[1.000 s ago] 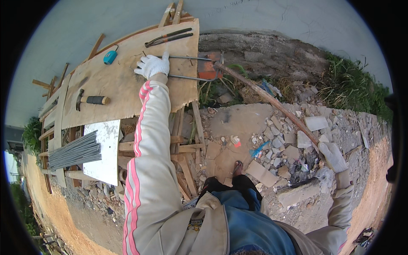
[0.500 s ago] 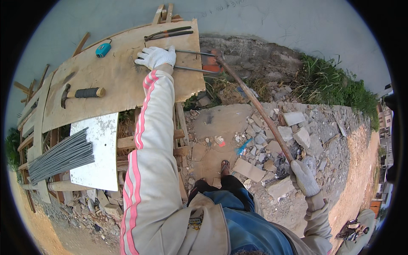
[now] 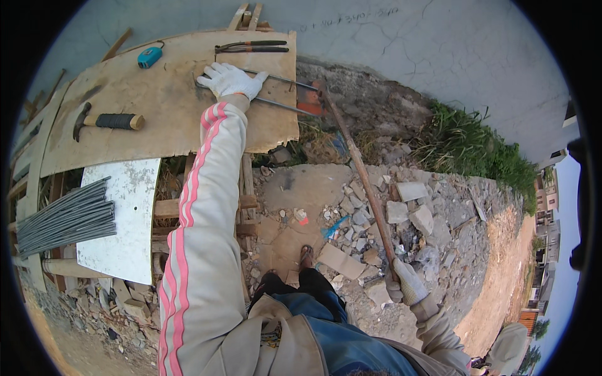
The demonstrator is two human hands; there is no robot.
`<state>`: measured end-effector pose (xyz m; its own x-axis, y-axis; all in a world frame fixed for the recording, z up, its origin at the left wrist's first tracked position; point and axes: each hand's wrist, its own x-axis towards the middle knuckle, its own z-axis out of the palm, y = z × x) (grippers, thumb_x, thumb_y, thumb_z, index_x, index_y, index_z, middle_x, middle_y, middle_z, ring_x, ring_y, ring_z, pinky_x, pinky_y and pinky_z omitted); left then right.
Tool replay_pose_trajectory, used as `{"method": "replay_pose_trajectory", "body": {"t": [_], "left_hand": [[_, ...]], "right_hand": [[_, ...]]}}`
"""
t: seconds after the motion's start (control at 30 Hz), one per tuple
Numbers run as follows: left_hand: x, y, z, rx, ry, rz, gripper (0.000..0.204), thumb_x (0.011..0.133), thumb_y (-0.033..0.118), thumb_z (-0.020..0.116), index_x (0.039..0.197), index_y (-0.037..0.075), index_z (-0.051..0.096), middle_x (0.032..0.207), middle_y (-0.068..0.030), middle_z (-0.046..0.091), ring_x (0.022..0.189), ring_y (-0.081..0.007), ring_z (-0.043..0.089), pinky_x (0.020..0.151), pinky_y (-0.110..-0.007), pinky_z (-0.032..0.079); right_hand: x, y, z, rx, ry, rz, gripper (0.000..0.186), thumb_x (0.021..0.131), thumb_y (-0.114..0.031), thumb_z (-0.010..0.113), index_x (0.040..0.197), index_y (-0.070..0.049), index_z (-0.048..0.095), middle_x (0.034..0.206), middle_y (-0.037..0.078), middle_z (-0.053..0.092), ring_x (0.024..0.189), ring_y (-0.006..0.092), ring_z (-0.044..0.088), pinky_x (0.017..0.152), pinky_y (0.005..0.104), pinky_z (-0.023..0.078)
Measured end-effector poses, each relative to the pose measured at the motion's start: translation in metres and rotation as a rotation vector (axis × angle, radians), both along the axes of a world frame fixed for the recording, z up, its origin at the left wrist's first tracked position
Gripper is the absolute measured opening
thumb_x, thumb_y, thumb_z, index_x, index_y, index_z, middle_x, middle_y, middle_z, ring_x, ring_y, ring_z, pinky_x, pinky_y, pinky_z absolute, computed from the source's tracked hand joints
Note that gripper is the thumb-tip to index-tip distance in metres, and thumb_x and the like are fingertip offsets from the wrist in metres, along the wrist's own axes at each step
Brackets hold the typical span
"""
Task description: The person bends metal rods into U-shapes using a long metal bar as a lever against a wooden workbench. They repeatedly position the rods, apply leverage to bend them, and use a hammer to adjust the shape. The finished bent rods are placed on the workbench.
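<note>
My left hand [image 3: 232, 83], in a white knitted glove, lies flat with its fingers spread on a bent thin steel rod [image 3: 276, 104]. Two legs of the rod run right from under the palm, past the edge of the plywood board [image 3: 166, 119], to an orange-painted metal piece [image 3: 308, 103]. Closed around the lower end of a long rusty metal bar [image 3: 365, 178] is my gloved right hand [image 3: 410, 286]. The bar's upper end meets the rod beside the orange piece. Part of the rod is hidden under my left hand.
Long-handled pincers [image 3: 254, 47], a teal tape measure [image 3: 150, 57] and a claw hammer [image 3: 110, 121] lie on the plywood. A bundle of steel rods [image 3: 66, 216] rests partly on a white sheet [image 3: 132, 182]. Broken rubble [image 3: 407, 213] covers ground at right; a grey wall [image 3: 451, 50] stands beyond.
My right hand has drawn the lower end of the bar a little toward my body. My left hand stays on the rod, its thumb now farther out. The view has turned slightly.
</note>
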<state>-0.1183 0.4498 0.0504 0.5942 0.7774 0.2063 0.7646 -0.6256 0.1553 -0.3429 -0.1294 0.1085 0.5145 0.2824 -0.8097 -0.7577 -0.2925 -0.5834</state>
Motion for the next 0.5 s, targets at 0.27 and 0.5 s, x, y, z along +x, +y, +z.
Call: {"method": "replay_pose_trajectory", "body": {"t": [0.27, 0.5], "left_hand": [[0.0, 0.002, -0.001, 0.018, 0.034, -0.01, 0.118, 0.083, 0.091, 0.053, 0.154, -0.004, 0.05, 0.156, -0.0239, 0.048, 0.147, -0.0434, 0.038, 0.118, -0.068, 0.021], [0.002, 0.004, -0.002, -0.015, 0.053, -0.039, 0.122, 0.083, 0.092, 0.05, 0.158, -0.005, 0.046, 0.158, -0.0252, 0.046, 0.148, -0.0436, 0.038, 0.119, -0.069, 0.02]], "right_hand": [[-0.057, 0.054, -0.023, 0.222, 0.034, -0.106, 0.049, 0.109, -0.059, 0.054, 0.099, -0.012, 0.055, 0.063, -0.001, 0.045, 0.041, 0.011, 0.035, 0.038, 0.0278, 0.026], [-0.057, 0.053, 0.002, 0.278, 0.084, -0.15, 0.045, 0.109, -0.055, 0.056, 0.102, -0.011, 0.055, 0.067, 0.0, 0.046, 0.043, 0.0111, 0.037, 0.039, 0.0277, 0.029]]}}
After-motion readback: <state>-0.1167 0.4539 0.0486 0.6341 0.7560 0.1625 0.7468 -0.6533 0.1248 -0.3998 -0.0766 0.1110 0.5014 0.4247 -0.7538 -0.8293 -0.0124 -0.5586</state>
